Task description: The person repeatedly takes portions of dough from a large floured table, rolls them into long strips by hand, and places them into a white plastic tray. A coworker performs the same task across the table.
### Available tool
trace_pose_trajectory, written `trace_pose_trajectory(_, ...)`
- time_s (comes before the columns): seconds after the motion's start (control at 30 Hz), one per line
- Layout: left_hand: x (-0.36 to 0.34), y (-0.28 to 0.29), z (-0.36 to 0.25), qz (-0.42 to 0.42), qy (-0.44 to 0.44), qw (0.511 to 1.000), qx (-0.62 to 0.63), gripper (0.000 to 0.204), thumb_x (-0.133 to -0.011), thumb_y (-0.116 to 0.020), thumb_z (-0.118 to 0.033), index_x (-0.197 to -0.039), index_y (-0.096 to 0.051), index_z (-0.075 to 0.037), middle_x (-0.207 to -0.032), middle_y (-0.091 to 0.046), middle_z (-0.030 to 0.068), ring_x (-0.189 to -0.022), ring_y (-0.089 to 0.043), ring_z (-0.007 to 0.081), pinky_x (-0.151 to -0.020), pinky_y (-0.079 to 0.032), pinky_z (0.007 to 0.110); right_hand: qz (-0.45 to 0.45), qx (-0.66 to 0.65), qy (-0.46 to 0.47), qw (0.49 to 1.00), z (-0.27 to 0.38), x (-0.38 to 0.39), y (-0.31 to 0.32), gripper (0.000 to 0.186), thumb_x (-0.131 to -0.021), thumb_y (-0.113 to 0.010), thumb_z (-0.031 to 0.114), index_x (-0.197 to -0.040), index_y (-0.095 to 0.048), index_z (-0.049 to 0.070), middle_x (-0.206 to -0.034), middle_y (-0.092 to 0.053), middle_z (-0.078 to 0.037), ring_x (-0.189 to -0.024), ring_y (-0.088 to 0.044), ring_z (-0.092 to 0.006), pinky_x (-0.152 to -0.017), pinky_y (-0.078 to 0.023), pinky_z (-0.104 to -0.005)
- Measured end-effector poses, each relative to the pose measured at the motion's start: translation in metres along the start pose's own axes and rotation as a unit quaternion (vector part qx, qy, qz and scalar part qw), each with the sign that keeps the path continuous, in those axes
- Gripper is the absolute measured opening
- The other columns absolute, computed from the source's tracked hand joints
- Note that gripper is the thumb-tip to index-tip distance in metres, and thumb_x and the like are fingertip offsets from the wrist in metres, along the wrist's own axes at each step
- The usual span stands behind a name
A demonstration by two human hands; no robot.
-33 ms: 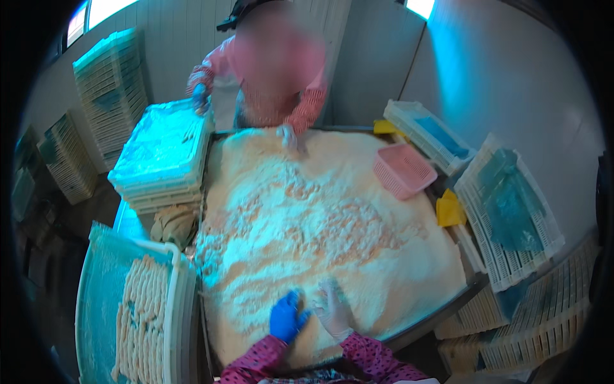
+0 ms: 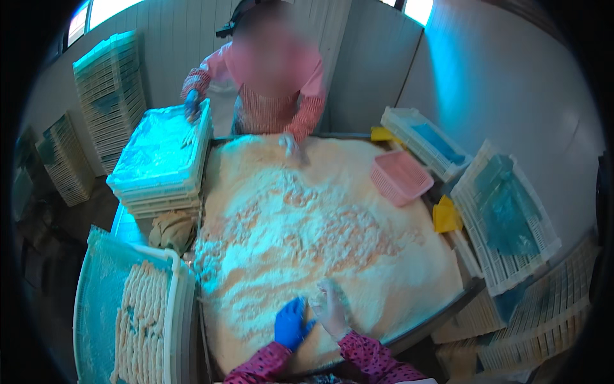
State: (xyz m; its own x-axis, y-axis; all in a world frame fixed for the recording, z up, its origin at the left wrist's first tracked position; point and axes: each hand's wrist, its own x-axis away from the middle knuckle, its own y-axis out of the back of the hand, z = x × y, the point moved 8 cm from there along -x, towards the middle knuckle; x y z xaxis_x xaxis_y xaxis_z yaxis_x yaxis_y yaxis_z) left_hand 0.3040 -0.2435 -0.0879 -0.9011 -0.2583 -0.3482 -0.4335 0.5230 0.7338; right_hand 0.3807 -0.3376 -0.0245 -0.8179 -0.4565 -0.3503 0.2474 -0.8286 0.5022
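Both my hands are low over a broad bed of pale powder (image 2: 256,333) at the near edge of a metal-rimmed table. My left hand (image 2: 291,324), in a blue glove, rests on the powder with its thumb apart from the fingers and nothing visible in it. Beside it, my right hand (image 2: 334,315), in a whitish powdered glove, curls its fingers toward the left hand; whatever is in them blends with the powder. Lumpy powder-coated pieces (image 2: 348,237) lie in the middle of the bed. Rows of pale coated strips (image 2: 137,320) fill part of a lined tray (image 2: 96,301) at the left.
Across the table a person (image 2: 272,109) has one gloved hand at the powder and one on stacked white trays (image 2: 153,147). A pink basket (image 2: 401,178) sits at the right edge, near yellow pieces (image 2: 446,216) and white crates (image 2: 511,217). A beige cloth (image 2: 173,230) lies at left.
My left hand has shifted slightly right and down, closer to my right hand. The whole view has tilted a little. The other person's hands are nearly where they were.
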Motion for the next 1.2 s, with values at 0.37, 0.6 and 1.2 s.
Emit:
trace_pose_trajectory(0.37,0.028,-0.016,0.020,-0.007,0.042,0.999,0.011,0.054,-0.076,-0.060,-0.014,-0.129,-0.049,-0.014,-0.117,-0.055,0.0134,-0.103,-0.053,0.0324,-0.085,-0.043,0.043,0.050,0.221,-0.038,0.973,-0.063,-0.123,-0.004,0.027,-0.065,-0.072,0.019,-0.084,-0.057,0.009,-0.070,-0.058,-0.008,-0.068,-0.059,-0.0287,-0.064,-0.047,-0.0415)
trace_pose_trajectory(0.6,0.030,-0.024,0.083,-0.077,0.304,0.805,0.503,0.036,-0.082,-0.064,-0.014,-0.117,-0.056,-0.010,-0.100,-0.065,0.0046,-0.086,-0.061,0.0209,-0.069,-0.048,0.030,-0.013,0.193,0.056,0.980,-0.026,-0.124,0.017,0.022,-0.070,-0.070,0.021,-0.084,-0.059,0.008,-0.076,-0.061,-0.009,-0.068,-0.060,-0.0277,-0.065,-0.048,-0.0378)
trace_pose_trajectory(1.2,0.060,0.048,0.047,0.033,0.133,0.986,-0.096,0.053,-0.066,-0.072,-0.015,-0.117,-0.058,-0.013,-0.110,-0.061,0.0095,-0.097,-0.057,0.0311,-0.083,-0.046,0.042,0.270,0.088,0.017,0.959,-0.054,-0.019,0.031,0.047,-0.069,-0.075,0.023,-0.112,-0.062,0.009,-0.101,-0.064,-0.012,-0.097,-0.060,-0.0268,-0.086,-0.046,-0.0388)
